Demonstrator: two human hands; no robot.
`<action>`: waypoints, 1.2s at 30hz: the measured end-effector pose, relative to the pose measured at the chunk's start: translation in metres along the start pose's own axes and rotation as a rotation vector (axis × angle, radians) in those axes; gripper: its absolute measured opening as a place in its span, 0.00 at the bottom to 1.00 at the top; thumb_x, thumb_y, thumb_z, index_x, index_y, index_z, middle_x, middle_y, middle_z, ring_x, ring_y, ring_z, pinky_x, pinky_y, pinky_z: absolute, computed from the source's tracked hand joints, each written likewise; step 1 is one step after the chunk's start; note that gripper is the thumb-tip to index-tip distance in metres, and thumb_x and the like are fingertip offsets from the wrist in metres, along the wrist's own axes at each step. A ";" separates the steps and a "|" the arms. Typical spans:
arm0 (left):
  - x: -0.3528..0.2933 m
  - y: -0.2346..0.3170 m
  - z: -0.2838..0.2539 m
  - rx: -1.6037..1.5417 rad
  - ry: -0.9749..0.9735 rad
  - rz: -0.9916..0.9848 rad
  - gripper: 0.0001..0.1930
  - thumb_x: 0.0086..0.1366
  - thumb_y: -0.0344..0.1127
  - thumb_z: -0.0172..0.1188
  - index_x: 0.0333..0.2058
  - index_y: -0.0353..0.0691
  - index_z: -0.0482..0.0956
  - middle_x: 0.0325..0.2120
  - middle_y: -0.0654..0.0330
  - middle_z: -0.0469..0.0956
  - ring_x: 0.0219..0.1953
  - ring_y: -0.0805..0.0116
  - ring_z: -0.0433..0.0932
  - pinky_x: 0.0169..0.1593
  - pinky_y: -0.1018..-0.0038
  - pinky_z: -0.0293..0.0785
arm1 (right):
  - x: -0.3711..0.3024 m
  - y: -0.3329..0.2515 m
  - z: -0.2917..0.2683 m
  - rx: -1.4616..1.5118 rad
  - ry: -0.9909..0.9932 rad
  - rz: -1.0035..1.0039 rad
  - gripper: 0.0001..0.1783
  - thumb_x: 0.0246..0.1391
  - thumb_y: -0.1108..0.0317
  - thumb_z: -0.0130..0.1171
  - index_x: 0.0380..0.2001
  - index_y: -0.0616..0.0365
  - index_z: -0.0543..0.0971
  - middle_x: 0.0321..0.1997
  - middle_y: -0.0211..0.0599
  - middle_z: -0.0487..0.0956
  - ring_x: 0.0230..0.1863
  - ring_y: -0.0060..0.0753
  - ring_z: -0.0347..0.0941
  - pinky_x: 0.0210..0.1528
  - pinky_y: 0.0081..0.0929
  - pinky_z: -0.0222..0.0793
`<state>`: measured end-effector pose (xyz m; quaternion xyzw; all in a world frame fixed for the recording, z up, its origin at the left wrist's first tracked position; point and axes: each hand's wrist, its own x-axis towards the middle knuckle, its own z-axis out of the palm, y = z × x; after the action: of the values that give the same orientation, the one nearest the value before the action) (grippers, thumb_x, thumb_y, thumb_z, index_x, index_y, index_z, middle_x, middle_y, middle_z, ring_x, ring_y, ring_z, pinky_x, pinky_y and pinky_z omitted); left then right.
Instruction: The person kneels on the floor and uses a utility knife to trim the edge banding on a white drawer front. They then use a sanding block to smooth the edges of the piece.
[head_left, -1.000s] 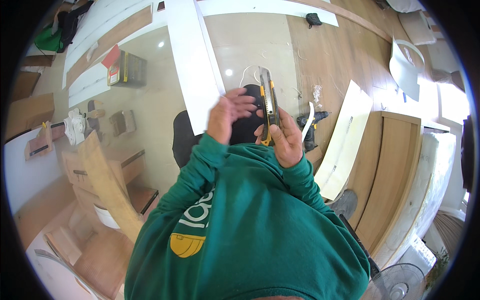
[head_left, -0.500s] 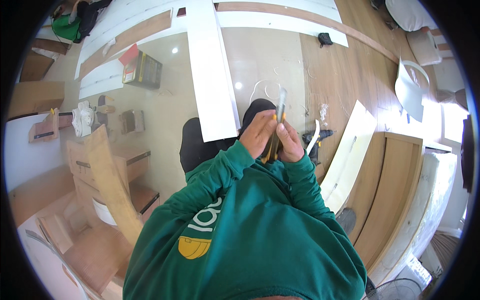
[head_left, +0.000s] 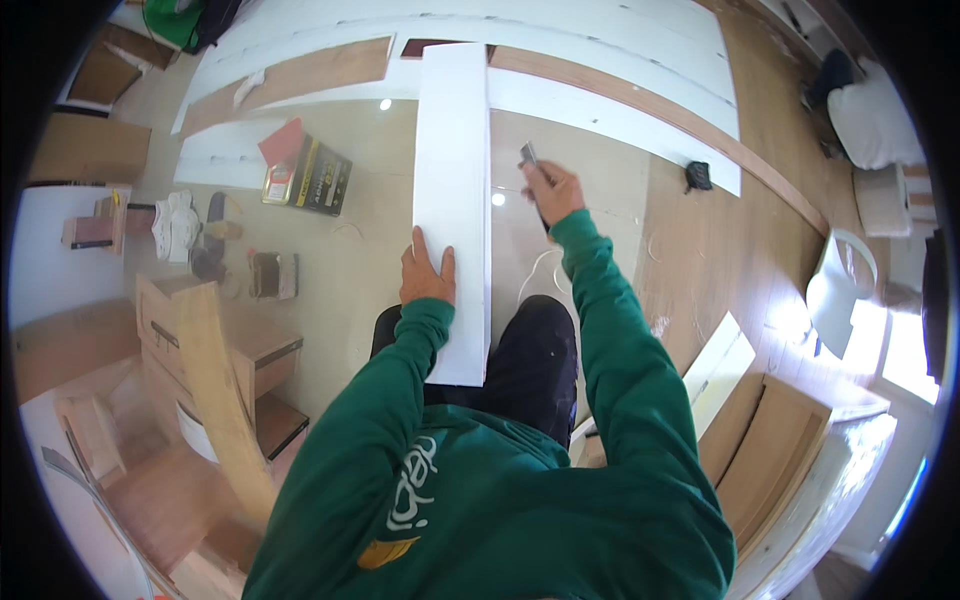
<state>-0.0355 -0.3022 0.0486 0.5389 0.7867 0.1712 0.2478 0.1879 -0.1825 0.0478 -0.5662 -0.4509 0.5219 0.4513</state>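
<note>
A long white board [head_left: 452, 180] lies lengthwise in front of me, its near end over my lap between my knees. My left hand [head_left: 427, 272] rests on the board's left side near that end, fingers apart. To the right of the board, my right hand [head_left: 555, 193] is raised with its fingers wrapped round a slim hand tool [head_left: 528, 153]. The tool has a grey metal end pointing up and away from me and a dark handle. My palm and fingers hide most of it, so its exact kind is unclear.
A metal can [head_left: 320, 177] stands left of the board. White panels [head_left: 600, 60] and a long brown strip [head_left: 650, 105] lie across the far side. Wooden drawer units [head_left: 220, 340] and a plank [head_left: 215, 370] are at left, a wooden cabinet [head_left: 765, 440] at right.
My hands were together around the tool near my lap. Now the left has moved onto the white board, and the right has carried the tool forward. The view has shifted too.
</note>
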 end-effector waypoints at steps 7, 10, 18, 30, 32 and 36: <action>0.001 -0.001 0.004 -0.026 0.013 0.109 0.37 0.67 0.47 0.58 0.67 0.35 0.55 0.60 0.38 0.63 0.58 0.38 0.69 0.57 0.55 0.73 | 0.194 0.020 0.015 -0.121 0.179 -0.258 0.16 0.60 0.68 0.59 0.49 0.63 0.81 0.35 0.37 0.83 0.33 0.27 0.82 0.34 0.23 0.77; 0.003 -0.002 0.000 -0.074 -0.024 0.075 0.36 0.68 0.46 0.56 0.68 0.34 0.54 0.61 0.39 0.63 0.61 0.39 0.67 0.61 0.56 0.69 | 0.246 0.012 0.031 -0.222 0.184 -0.300 0.15 0.59 0.64 0.62 0.45 0.63 0.83 0.38 0.37 0.84 0.34 0.27 0.83 0.35 0.23 0.76; 0.006 -0.007 0.003 -0.071 0.032 0.120 0.39 0.65 0.47 0.61 0.66 0.30 0.55 0.58 0.38 0.67 0.58 0.40 0.71 0.56 0.57 0.74 | 0.314 0.003 0.049 -0.569 0.342 -0.468 0.15 0.51 0.54 0.66 0.37 0.51 0.87 0.36 0.44 0.84 0.39 0.47 0.81 0.47 0.37 0.76; 0.005 -0.009 0.005 -0.127 0.035 0.104 0.38 0.66 0.48 0.60 0.66 0.33 0.56 0.59 0.40 0.67 0.56 0.40 0.72 0.56 0.55 0.74 | 0.297 0.019 0.047 -1.030 0.237 -0.819 0.11 0.57 0.60 0.59 0.34 0.53 0.85 0.39 0.42 0.83 0.43 0.52 0.77 0.49 0.43 0.73; 0.002 -0.013 0.003 -0.125 0.043 0.087 0.38 0.67 0.49 0.59 0.66 0.34 0.56 0.59 0.41 0.66 0.56 0.40 0.72 0.56 0.55 0.73 | 0.236 0.005 0.062 -1.104 0.222 -0.562 0.12 0.60 0.56 0.56 0.39 0.45 0.85 0.41 0.41 0.82 0.43 0.54 0.78 0.48 0.44 0.74; 0.007 0.001 0.000 -0.150 -0.013 0.039 0.37 0.67 0.50 0.58 0.67 0.35 0.56 0.60 0.42 0.66 0.56 0.41 0.72 0.56 0.55 0.73 | 0.118 0.034 0.049 -1.049 0.157 -0.660 0.08 0.59 0.63 0.56 0.35 0.45 0.84 0.35 0.40 0.79 0.36 0.50 0.77 0.37 0.44 0.75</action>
<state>-0.0372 -0.2956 0.0477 0.5352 0.7593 0.2311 0.2890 0.1462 -0.0705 -0.0092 -0.5799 -0.7639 0.0208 0.2824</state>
